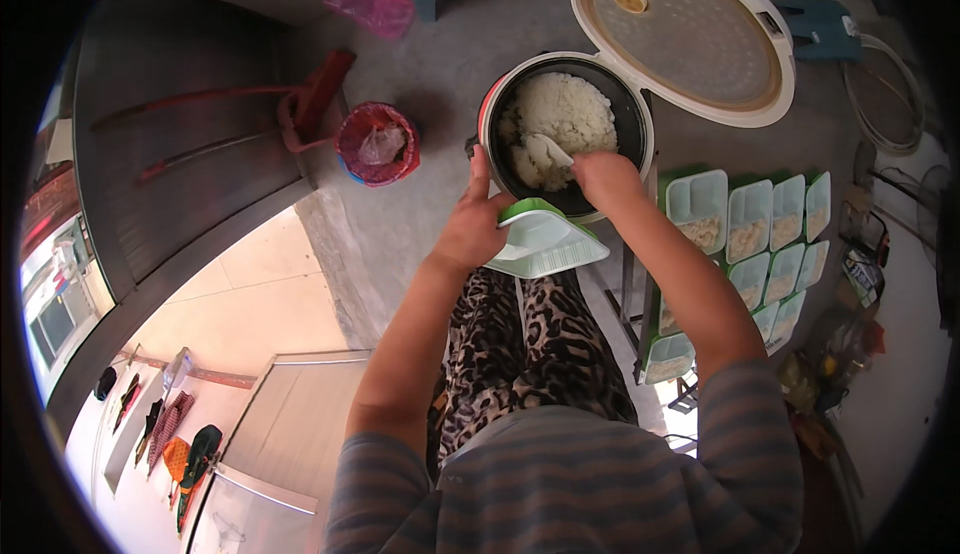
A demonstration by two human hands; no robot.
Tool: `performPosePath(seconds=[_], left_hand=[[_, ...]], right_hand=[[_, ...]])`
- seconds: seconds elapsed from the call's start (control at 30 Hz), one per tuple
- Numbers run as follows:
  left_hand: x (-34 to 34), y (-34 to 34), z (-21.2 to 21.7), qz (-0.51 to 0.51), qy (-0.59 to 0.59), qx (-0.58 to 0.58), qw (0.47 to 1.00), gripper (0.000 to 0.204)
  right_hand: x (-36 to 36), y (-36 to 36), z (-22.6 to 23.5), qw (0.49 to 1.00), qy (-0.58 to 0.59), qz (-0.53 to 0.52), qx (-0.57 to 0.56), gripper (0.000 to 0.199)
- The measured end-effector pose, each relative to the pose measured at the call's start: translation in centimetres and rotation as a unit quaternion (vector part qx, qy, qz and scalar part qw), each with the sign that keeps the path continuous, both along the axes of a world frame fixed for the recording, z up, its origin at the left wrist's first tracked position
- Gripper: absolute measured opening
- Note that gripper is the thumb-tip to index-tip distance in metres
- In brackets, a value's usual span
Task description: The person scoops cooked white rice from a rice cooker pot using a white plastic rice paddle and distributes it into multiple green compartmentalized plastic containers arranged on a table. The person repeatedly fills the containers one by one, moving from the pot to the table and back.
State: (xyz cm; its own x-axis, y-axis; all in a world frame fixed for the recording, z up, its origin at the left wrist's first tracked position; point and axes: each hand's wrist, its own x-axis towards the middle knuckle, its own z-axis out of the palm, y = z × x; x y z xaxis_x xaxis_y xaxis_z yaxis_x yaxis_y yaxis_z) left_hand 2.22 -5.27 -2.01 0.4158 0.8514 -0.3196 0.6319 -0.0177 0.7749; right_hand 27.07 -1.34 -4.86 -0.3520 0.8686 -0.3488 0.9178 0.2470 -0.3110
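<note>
Head view looked straight down: left hand (472, 226) was clamped on a shallow green-rimmed white plastic tray (545, 241), held just beside the round black rice cooker pot (635, 119) full of white cooked rice (560, 119). Right hand (605, 179) was closed around a white rice paddle (552, 151) dug into the rice. Rows of filled green-rimmed trays (750, 229) sat to the right, red-lined bin (377, 142) on the left

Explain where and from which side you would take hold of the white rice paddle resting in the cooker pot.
Grip the white plastic rice paddle by its handle end, coming from the near right, where the right hand already meets it. Its flat blade lies buried against the cooked white rice inside the round black pot, so only the handle is free.
</note>
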Motion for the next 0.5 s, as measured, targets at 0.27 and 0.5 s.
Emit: performPosePath(seconds=[0.27, 0.5], left_hand=[[-0.4, -0.1, 0.0, -0.017, 0.0, 0.01, 1.0, 0.031], [-0.4, -0.6, -0.7, -0.029, 0.052, -0.005, 0.998, 0.032]], right_hand=[[-1.4, -0.5, 2.3, 0.996, 0.027, -0.067, -0.042, 0.02], [-1.8, 2.2, 3.4, 0.994, 0.019, -0.102, -0.043, 0.022]])
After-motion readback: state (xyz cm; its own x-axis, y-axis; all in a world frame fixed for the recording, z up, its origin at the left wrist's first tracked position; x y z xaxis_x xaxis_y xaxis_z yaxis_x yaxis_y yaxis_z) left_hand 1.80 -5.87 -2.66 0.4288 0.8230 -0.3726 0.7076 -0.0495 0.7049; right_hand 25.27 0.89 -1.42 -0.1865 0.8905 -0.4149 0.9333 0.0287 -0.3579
